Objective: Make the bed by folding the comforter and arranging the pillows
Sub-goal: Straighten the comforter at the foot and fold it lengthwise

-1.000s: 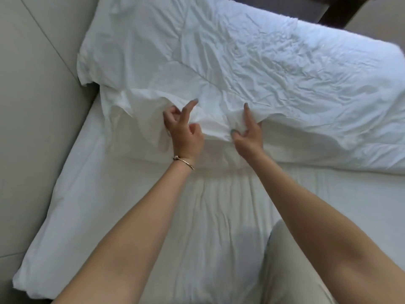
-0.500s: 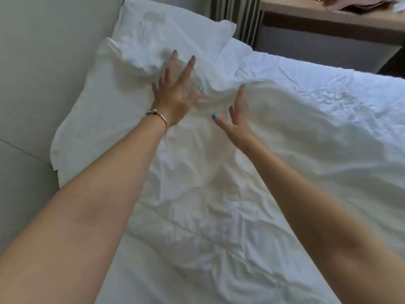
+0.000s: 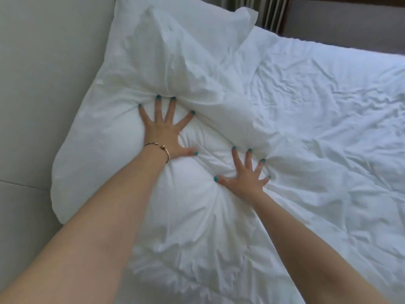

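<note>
A white comforter (image 3: 295,150) covers the bed, wrinkled all over. Its near-left part bulges up against a white pillow (image 3: 175,51) that leans on the headboard at the upper left. My left hand (image 3: 164,132), with a thin bracelet at the wrist, presses flat on that bulge with fingers spread wide. My right hand (image 3: 245,174) presses flat on the comforter a little lower and to the right, fingers also spread. Neither hand holds anything. What lies under the comforter is hidden.
A padded grey headboard (image 3: 43,73) runs along the left side of the bed. Striped curtains (image 3: 271,9) and a dark wooden edge with a grey panel (image 3: 341,16) stand beyond the far side of the bed.
Both hands let go of the comforter edge they gripped a second ago, swung toward the headboard, and now press down flat on the fabric. The view has closed in on the pillow.
</note>
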The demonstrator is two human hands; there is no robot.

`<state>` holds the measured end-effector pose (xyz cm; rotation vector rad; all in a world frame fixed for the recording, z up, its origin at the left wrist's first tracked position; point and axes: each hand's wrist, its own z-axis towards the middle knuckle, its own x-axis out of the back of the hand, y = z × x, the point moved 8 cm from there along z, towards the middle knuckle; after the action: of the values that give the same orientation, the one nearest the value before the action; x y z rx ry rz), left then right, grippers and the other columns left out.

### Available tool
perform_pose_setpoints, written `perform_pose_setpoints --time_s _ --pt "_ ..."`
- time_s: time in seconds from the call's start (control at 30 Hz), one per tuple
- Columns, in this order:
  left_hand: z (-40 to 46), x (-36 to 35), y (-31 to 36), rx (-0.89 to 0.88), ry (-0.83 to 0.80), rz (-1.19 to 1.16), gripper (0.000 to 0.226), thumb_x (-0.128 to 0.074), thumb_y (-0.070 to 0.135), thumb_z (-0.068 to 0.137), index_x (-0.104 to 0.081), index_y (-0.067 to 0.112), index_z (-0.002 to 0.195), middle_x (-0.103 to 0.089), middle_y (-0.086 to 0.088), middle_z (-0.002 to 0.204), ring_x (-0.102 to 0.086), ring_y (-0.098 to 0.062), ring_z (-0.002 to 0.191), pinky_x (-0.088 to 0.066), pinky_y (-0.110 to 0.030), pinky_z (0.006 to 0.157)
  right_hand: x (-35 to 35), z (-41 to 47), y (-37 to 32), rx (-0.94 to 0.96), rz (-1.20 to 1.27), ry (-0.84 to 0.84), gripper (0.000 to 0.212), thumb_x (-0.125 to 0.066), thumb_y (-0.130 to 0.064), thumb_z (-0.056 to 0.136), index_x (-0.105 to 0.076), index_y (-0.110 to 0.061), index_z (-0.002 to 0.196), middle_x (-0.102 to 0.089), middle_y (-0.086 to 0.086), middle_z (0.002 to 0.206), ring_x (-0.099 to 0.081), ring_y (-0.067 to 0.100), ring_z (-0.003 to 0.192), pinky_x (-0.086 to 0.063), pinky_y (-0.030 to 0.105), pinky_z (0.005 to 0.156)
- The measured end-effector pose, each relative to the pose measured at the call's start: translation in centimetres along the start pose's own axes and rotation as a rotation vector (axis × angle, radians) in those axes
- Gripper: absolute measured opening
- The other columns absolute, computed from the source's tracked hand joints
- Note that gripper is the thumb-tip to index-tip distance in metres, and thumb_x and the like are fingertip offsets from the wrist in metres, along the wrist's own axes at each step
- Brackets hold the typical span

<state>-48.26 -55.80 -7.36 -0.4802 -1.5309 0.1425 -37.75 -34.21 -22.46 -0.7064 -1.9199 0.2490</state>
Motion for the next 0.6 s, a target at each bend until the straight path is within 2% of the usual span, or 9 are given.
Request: perform_pose_setpoints --time_s 0.23,0.33,0.43,0.53,0.6 --pt "3.2 -4.1 1.7 -0.042 0.021 -0.07 0.111 -0.011 0.103 0.045 0.006 0.056 0.144 0.007 -0.005 0.161 0.013 -0.043 0.143 0.01 -0.076 0.1 -2.1 3.3 1.3 -0.107 -0.053 -0.127 0.114 -0.048 -0.097 0.04 0.03 -0.075 0.12 0.034 -0.022 0.152 0.03 0.037 0.141 0.005 0.078 0.099" --pt "4.0 -5.3 2.4 -0.07 0.042 -0.094 0.112 -0.011 0.103 0.044 0.004 0.055 0.145 0.006 -0.005 0.161 0.009 -0.043 0.144 0.009 -0.075 0.101 -2.4 3.8 1.5 -0.139 -0.107 -0.156 0.117 -0.05 -0.095 0.039 0.03 -0.073 0.123 0.033 -0.021 0.153 0.032 0.037 0.141 0.006 0.077 0.1" --pt "4.4 -6.0 2.8 -0.087 0.02 -0.106 0.111 -0.008 0.102 0.045 0.009 0.055 0.144 0.009 -0.005 0.16 0.007 -0.042 0.144 0.009 -0.076 0.101 -1.9 3.6 1.4 -0.164 -0.109 -0.195 0.119 -0.056 -0.091 0.043 0.021 -0.07 0.131 0.027 -0.02 0.156 0.029 0.037 0.142 0.003 0.078 0.1" --pt "3.9 -5.2 2.7 -0.108 -0.018 -0.129 0.11 -0.01 0.101 0.047 0.011 0.054 0.145 0.009 -0.006 0.159 0.006 -0.044 0.142 0.011 -0.076 0.1 -0.6 2.3 -0.1 -0.235 -0.068 -0.205 0.116 -0.071 -0.072 0.053 0.005 -0.063 0.141 0.015 -0.017 0.159 0.016 0.034 0.147 -0.005 0.077 0.102" --pt "3.5 -4.4 2.5 -0.127 -0.068 -0.137 0.112 -0.014 0.101 0.047 0.01 0.053 0.145 0.01 -0.008 0.159 0.008 -0.044 0.141 0.012 -0.076 0.098 0.3 1.5 -1.9 -0.263 0.032 -0.182 0.107 -0.075 -0.05 0.064 -0.01 -0.05 0.149 0.009 -0.013 0.16 0.0 0.026 0.149 -0.013 0.069 0.109"
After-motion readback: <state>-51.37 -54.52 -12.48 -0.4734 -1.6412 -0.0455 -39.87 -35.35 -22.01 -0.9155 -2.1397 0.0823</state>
